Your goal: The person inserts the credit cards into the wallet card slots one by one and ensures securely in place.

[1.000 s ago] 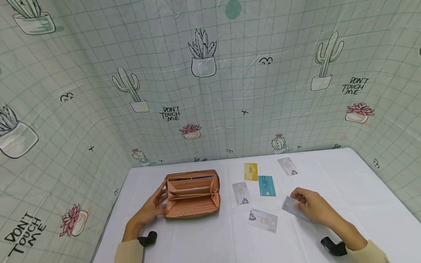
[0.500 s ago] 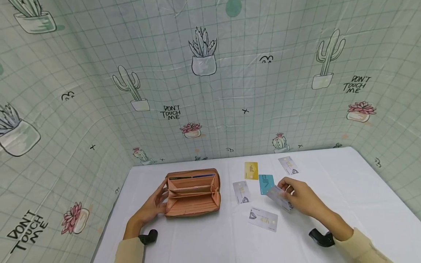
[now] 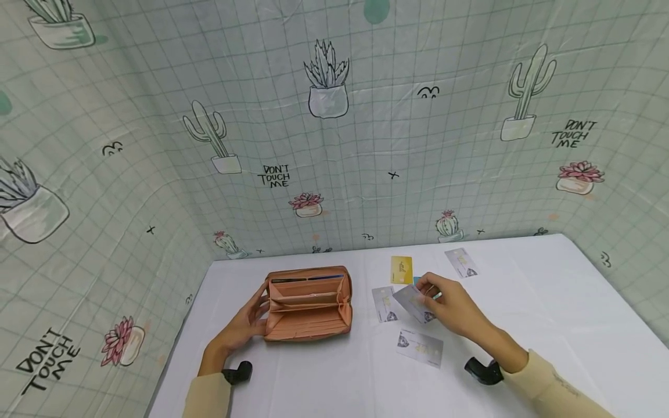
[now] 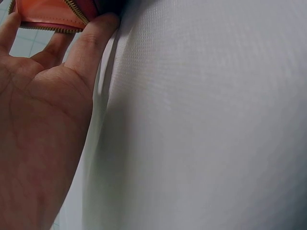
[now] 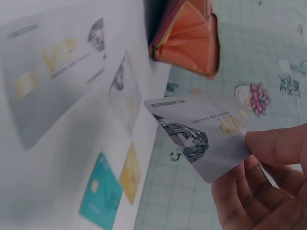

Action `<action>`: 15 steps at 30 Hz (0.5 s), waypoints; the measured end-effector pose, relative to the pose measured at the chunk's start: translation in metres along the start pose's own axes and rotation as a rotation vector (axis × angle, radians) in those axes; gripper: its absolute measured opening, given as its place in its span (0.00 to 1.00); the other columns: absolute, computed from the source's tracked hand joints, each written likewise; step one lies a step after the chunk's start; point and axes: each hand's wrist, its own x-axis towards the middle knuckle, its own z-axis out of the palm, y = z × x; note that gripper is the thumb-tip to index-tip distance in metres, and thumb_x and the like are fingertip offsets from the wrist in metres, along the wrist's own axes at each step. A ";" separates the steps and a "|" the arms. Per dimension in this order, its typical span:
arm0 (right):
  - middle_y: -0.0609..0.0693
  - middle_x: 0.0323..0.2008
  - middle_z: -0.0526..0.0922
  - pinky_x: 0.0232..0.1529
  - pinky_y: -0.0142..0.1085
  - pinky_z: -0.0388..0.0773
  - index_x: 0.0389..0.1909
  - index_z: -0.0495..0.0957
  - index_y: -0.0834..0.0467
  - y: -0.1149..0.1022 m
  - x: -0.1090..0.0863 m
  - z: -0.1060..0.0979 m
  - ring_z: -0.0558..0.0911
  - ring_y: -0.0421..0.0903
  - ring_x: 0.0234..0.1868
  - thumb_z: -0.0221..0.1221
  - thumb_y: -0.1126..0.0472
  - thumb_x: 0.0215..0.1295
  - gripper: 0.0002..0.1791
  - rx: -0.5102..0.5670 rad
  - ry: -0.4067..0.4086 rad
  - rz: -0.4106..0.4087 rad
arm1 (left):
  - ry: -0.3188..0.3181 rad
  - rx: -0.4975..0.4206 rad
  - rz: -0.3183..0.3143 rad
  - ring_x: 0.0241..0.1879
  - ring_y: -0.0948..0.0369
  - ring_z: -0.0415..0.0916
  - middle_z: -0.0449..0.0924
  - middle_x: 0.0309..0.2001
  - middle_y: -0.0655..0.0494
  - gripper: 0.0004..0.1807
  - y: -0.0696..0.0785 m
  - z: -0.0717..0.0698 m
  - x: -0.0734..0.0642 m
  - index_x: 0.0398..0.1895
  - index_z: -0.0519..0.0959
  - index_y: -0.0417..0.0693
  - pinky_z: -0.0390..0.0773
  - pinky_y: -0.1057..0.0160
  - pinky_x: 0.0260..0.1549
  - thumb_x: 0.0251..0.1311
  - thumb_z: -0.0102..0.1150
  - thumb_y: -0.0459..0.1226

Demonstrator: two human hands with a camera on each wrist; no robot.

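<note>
An orange zip-around wallet (image 3: pixel 309 326) stands spread wide on the table, its compartments facing up. My left hand (image 3: pixel 241 328) grips its left end, thumb at the near corner and fingers along the far side; the left wrist view shows the brass zip (image 4: pixel 53 29) beside the fingers. Between thumb and fingers, my right hand (image 3: pixel 457 307) pinches a silver VIP card (image 5: pixel 201 136), raised above the table. Beneath that hand lies a teal card (image 5: pixel 101 194), mostly hidden in the head view. Nearby are a yellow card (image 3: pixel 401 270) and a silver card (image 3: pixel 384 305).
Another silver VIP card (image 3: pixel 420 348) lies nearer the front, and one more silver card (image 3: pixel 461 263) lies at the back right. A white cloth (image 3: pixel 360 383) covers the table. Behind it hangs a grid-patterned curtain (image 3: pixel 376 145) with cactus drawings.
My right hand has carried the silver card leftward and slightly away from me, from the right of the loose cards to over the teal one. The left hand stays at the wallet.
</note>
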 end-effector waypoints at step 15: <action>0.56 0.42 0.86 0.40 0.39 0.85 0.46 0.82 0.64 -0.049 0.057 0.047 0.86 0.51 0.42 0.64 0.76 0.69 0.09 0.168 0.057 -0.075 | -0.008 -0.021 0.015 0.81 0.32 0.43 0.41 0.82 0.27 0.62 0.001 -0.001 -0.001 0.88 0.36 0.50 0.67 0.44 0.72 0.60 0.68 0.26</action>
